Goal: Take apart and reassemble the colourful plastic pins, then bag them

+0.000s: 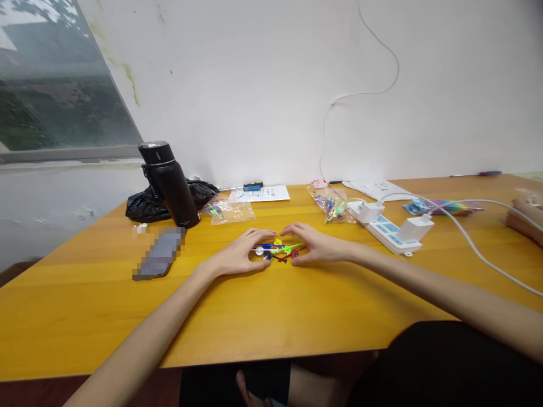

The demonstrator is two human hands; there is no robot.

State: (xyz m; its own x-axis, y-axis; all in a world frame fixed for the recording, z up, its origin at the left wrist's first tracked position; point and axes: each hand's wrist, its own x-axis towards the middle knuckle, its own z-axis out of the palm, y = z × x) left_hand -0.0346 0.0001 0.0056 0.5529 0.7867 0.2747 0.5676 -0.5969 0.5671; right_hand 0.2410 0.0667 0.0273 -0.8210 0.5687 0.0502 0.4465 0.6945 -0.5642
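A small heap of thin coloured plastic sticks (283, 249), blue, green, yellow and red, lies on the yellow wooden table (254, 322) with a small round metal piece (266, 255) beside it. My left hand (244, 252) rests on the table at the heap's left, fingers curved around the metal piece and stick ends. My right hand (311, 246) rests at the heap's right, fingers curled and touching the sticks. Both hands cup the heap; whether either one grips a stick is hidden.
A black flask (169, 183) and black bag (148, 203) stand at the back left, a phone (160, 254) lies left of my hands. Two clear bags of coloured pieces (333, 204), papers, a white power strip (390, 229) with chargers and cables lie at the back right.
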